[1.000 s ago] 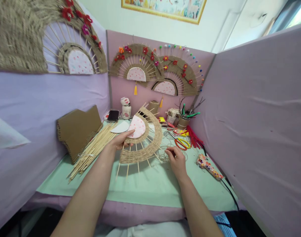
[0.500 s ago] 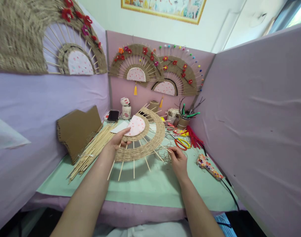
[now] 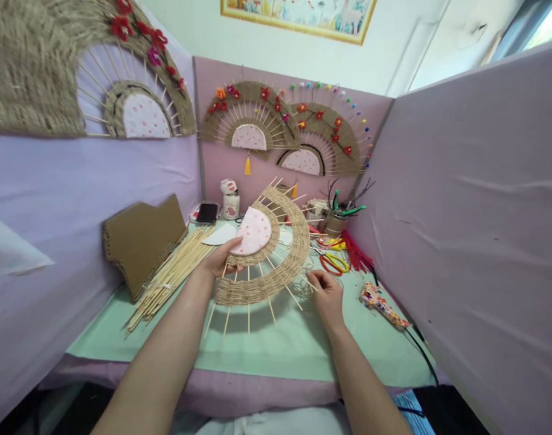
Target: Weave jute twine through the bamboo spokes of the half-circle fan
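- The fingers of the left hand point(image 3: 218, 260) grasp the fan point(image 3: 261, 256) at its straight inner edge: the thumb lies on the pink half circle point(image 3: 254, 231), the other fingers are mostly behind. I think this grip leaves the round outer edge free.
- The fingertips of the right hand point(image 3: 327, 295) are drawn together beside the stick ends. Whether they pinch a stick, some cord or nothing, I cannot tell. The hand is probably there because the outer edge is within its easy reach.
- The fan is over the middle of the table point(image 3: 267, 359), tilted, perhaps so that its front faces the person.
- It has two woven brown bands, a narrow one around the pink dotted centre and a wider one outside. Pale sticks cross the open space between them and stick out past the rim.
- Near the right hand lies a loose tangle of cord point(image 3: 302, 289); the scissors point(image 3: 334, 264) are just behind, seemingly kept close for use.
- To the left lie a bundle of sticks point(image 3: 174, 272) and a white paper point(image 3: 220, 234), apparently set aside to leave working room.
- Farther away, decorated fans point(image 3: 272, 109) hang on the cloth walls, maybe as models.
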### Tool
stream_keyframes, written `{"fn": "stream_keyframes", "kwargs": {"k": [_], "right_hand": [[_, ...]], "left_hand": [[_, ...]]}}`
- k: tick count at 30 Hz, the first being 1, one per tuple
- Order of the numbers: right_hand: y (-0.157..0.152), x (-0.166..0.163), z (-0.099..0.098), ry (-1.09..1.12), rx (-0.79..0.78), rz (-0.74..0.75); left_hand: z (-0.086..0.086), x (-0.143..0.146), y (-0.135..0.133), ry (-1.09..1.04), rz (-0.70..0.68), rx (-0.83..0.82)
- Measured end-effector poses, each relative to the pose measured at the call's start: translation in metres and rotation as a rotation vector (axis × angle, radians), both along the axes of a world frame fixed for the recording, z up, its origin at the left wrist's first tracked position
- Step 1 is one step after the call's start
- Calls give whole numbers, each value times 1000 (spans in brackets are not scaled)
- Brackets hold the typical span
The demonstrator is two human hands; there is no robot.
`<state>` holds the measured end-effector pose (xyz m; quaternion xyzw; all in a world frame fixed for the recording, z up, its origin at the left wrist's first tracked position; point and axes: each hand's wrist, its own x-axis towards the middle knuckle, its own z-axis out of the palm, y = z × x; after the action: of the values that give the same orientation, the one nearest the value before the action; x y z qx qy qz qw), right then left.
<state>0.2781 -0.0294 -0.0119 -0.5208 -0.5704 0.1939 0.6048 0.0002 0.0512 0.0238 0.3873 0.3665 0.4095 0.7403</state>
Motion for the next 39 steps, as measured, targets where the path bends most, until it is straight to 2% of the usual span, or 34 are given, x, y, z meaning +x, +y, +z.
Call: {"fn": "stream_keyframes", "kwargs": {"k": [5, 12, 16, 20, 26, 33, 39], "right_hand": [[1, 2, -1, -1, 20, -57], [8, 7, -9, -25, 115, -109], [8, 7, -9, -86, 162, -131], [5, 5, -7, -187, 177, -121], [6, 6, -7, -290, 262, -84], [12, 11, -8, -278, 285, -72], [9, 13, -7, -189, 342, -201]], "left_hand": [[-3, 1, 2, 3, 35, -9], [7, 2, -2, 106, 21, -24], [9, -8, -3, 158, 67, -43], [11, -18, -10, 180, 75, -24], [18, -16, -21, 185, 61, -34], [12, -13, -18, 151, 79, -36], [11, -10, -19, 165, 67, -51]]}}
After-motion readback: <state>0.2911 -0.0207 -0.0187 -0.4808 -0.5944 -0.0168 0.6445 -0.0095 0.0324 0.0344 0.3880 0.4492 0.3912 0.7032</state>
